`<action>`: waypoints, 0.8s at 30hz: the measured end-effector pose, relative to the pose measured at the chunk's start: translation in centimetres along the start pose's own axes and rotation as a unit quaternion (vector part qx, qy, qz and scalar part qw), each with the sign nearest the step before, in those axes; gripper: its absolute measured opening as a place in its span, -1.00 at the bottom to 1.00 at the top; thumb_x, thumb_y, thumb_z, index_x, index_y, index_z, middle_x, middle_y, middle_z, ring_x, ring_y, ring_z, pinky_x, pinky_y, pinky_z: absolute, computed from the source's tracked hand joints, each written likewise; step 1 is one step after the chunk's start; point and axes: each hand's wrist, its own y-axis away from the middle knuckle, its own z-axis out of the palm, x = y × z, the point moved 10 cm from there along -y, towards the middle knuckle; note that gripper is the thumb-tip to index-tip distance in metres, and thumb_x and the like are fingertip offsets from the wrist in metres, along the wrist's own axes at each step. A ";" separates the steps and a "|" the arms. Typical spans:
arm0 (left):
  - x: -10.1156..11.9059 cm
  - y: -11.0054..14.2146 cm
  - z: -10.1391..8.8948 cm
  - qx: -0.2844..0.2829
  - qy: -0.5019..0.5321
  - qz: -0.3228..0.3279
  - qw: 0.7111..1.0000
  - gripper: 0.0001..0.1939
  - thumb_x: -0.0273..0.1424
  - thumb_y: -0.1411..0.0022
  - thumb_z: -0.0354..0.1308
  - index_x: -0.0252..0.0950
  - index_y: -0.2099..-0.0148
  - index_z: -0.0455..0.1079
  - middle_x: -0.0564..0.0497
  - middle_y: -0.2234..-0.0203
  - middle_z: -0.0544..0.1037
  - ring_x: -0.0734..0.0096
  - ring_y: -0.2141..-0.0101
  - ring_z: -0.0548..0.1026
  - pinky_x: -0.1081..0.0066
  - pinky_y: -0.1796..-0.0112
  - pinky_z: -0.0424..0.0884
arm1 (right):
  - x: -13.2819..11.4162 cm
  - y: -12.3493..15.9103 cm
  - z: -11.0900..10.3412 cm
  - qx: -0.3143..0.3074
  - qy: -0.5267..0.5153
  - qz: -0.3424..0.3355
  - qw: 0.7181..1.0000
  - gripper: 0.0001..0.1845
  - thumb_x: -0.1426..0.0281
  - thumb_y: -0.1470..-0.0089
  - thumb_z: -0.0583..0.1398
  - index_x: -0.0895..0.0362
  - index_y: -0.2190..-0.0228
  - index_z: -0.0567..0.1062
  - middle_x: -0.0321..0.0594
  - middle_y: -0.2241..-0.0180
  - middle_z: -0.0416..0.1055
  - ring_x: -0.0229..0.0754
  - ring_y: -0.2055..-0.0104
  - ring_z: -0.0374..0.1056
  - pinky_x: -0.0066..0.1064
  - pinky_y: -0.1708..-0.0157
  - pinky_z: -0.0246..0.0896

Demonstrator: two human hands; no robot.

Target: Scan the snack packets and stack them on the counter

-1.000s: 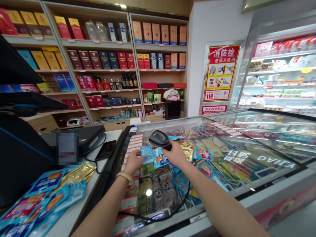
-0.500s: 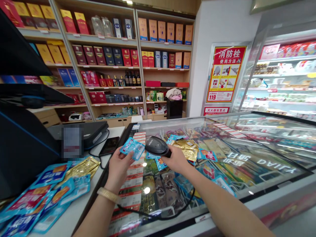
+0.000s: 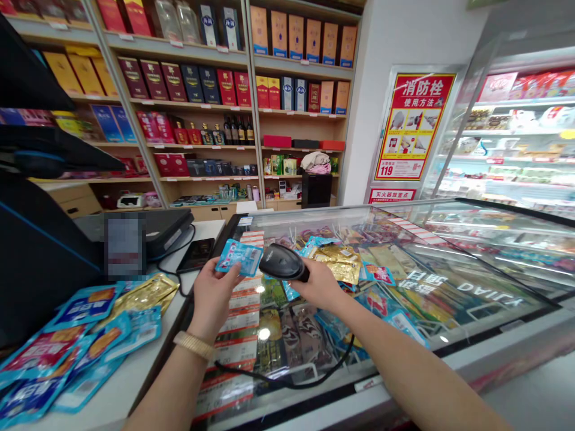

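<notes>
Between the thumb and fingers of my left hand (image 3: 214, 293) is a small light-blue snack packet (image 3: 239, 258), held up above the edge of the glass-topped freezer (image 3: 309, 402). My right hand (image 3: 320, 285) is wrapped round a black barcode scanner (image 3: 283, 262), whose head points left at the packet, with a small gap between them. The scanner's black cable (image 3: 309, 385) loops below over the glass. Beyond my right hand, gold and blue packets (image 3: 336, 261) lie in a pile on the freezer top.
On the white counter at left, several blue, red and gold packets (image 3: 85, 341) lie heaped beside a dark monitor (image 3: 36, 257). A phone (image 3: 196, 254) rests near the counter's edge. Shelves of boxes and bottles (image 3: 188, 108) line the back wall; a lit display fridge (image 3: 521, 131) stands right.
The light-blue packet has turned flatter toward the camera in my left hand. The scanner stays close to it. The whole view has tilted slightly downward.
</notes>
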 end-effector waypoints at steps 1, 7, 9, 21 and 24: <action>0.0 0.0 0.0 0.000 0.001 0.001 1.000 -0.49 -0.27 0.34 0.37 -0.27 0.29 0.28 0.14 0.56 0.47 0.43 0.47 0.49 0.34 0.34 0.53 | 0.0 0.0 0.0 0.000 0.000 -0.002 1.000 -0.64 0.37 0.07 0.27 0.06 0.15 0.56 -0.19 0.25 0.59 -0.03 0.20 0.49 -0.39 0.25 0.26; -0.3 -0.2 -0.3 0.000 0.002 0.000 1.000 -0.50 -0.28 0.33 0.38 -0.27 0.29 0.29 0.15 0.56 0.48 0.46 0.47 0.49 0.37 0.35 0.53 | 0.3 -0.1 0.3 -0.009 0.006 0.002 1.000 -0.68 0.37 0.09 0.28 0.04 0.19 0.57 -0.22 0.26 0.59 -0.05 0.20 0.48 -0.40 0.24 0.26; -0.3 -0.3 -0.3 0.000 -0.002 0.000 1.000 -0.50 -0.28 0.33 0.37 -0.27 0.29 0.28 0.15 0.56 0.48 0.45 0.47 0.49 0.36 0.34 0.53 | 0.3 -0.1 0.3 -0.008 0.004 0.002 1.000 -0.67 0.37 0.09 0.28 0.03 0.19 0.57 -0.23 0.26 0.59 -0.05 0.20 0.48 -0.40 0.24 0.26; 4.0 -0.1 -3.1 0.094 -0.191 0.207 0.955 -0.63 -0.28 0.10 0.24 -0.25 0.22 0.26 0.06 0.40 0.49 0.40 0.41 0.49 0.37 0.32 0.47 | 0.8 -0.1 0.0 0.023 -0.018 -0.001 1.000 -0.75 0.40 0.12 0.21 0.07 0.31 0.55 -0.24 0.36 0.56 -0.07 0.29 0.45 -0.41 0.30 0.22; 7.8 0.9 -5.4 0.118 -0.296 0.293 0.901 -0.65 -0.28 0.01 0.19 -0.26 0.13 0.33 -0.02 0.30 0.53 0.32 0.31 0.52 0.34 0.26 0.47 | 0.8 -0.1 0.0 0.023 -0.023 -0.005 0.999 -0.77 0.42 0.12 0.19 0.09 0.33 0.55 -0.24 0.39 0.55 -0.09 0.32 0.43 -0.42 0.34 0.20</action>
